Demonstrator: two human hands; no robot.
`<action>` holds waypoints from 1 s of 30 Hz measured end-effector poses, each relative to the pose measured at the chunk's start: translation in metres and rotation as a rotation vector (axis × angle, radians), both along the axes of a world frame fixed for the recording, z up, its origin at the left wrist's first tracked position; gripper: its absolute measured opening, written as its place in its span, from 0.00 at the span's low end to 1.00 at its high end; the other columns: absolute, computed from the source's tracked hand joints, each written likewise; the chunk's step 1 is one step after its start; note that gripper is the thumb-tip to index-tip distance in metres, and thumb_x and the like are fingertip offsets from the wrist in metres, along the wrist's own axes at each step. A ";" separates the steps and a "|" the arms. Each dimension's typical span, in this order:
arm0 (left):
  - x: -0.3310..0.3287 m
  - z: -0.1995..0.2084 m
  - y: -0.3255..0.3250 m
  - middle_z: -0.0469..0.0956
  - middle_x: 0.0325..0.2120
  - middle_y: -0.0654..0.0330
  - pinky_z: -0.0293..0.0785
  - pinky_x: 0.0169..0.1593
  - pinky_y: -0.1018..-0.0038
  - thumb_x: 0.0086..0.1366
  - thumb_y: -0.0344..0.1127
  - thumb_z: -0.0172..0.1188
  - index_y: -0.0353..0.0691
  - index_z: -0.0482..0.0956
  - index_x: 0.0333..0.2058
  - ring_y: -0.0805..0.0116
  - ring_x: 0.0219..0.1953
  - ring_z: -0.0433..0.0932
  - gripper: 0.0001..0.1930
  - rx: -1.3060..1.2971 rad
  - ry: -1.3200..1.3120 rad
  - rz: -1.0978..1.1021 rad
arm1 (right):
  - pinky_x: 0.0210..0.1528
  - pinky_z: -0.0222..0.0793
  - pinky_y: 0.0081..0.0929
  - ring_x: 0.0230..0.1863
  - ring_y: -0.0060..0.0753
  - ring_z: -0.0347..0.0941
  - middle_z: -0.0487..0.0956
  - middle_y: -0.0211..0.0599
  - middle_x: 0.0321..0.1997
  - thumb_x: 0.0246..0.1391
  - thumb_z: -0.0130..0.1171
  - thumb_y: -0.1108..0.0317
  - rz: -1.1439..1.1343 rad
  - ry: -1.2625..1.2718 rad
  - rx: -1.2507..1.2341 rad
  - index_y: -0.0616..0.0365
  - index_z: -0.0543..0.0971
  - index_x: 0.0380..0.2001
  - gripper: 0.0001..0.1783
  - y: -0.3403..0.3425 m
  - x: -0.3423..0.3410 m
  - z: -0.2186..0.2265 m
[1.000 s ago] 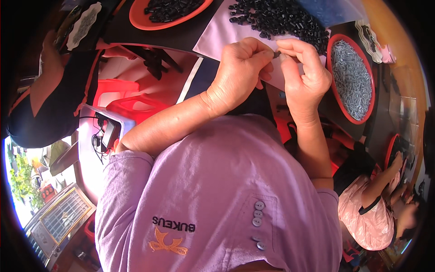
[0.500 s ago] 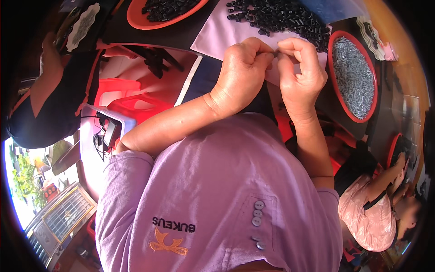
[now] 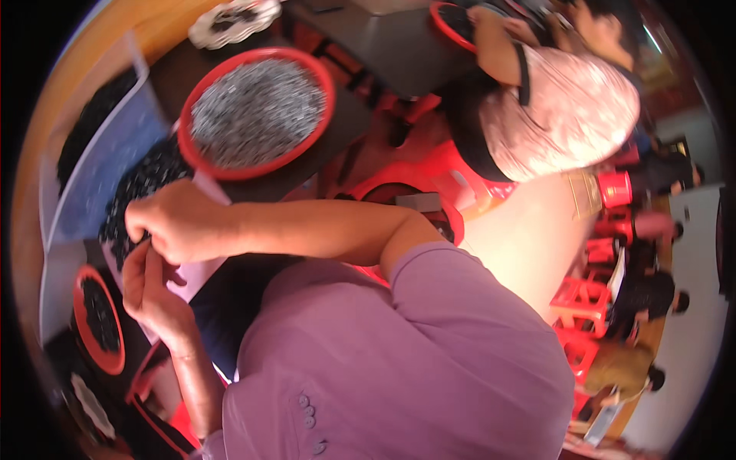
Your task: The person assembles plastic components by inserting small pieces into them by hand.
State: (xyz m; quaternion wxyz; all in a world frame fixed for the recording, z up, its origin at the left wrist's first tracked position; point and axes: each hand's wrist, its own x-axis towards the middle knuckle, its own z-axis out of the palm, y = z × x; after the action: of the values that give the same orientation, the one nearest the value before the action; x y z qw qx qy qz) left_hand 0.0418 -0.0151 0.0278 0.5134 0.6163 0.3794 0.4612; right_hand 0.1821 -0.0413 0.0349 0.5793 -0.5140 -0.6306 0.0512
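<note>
Both my hands meet at the left of the view, above a pink cloth (image 3: 211, 187) beside a heap of small black parts (image 3: 157, 165). My right hand (image 3: 178, 221) is curled with its thumb and fingers pressed together. Just below it, my left hand (image 3: 152, 290) has its fingers bent up against the right one's fingertips. Whatever they pinch is hidden and blurred. Beyond my right forearm stands a red basin (image 3: 327, 96) full of small shiny metal pieces (image 3: 257, 113).
A translucent bluish tub (image 3: 115, 146) lies behind the black heap. Another red basin (image 3: 113, 366) holds black parts. A white scalloped tray (image 3: 234, 23) sits at the back. To the right, a person in a pink top (image 3: 563, 111) works at a dark table (image 3: 368, 46); red stools (image 3: 580, 300) stand farther off.
The whole view has swung to the right, so my hands and the metal-filled basin now appear farther left. My hands stay close together.
</note>
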 end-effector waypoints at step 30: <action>-0.022 -0.035 0.019 0.79 0.34 0.60 0.74 0.38 0.78 0.68 0.32 0.56 0.30 0.78 0.41 0.71 0.34 0.78 0.10 -0.126 0.017 -0.151 | 0.28 0.71 0.43 0.28 0.48 0.79 0.81 0.41 0.25 0.38 0.63 0.67 -0.054 -0.239 0.007 0.56 0.77 0.30 0.12 -0.001 -0.015 -0.025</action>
State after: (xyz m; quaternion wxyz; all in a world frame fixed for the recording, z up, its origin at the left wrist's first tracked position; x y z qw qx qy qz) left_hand 0.0202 0.0042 -0.0068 0.5811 0.6134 0.3644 0.3915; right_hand 0.1668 -0.0420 0.0099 0.5031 -0.5310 -0.6812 -0.0284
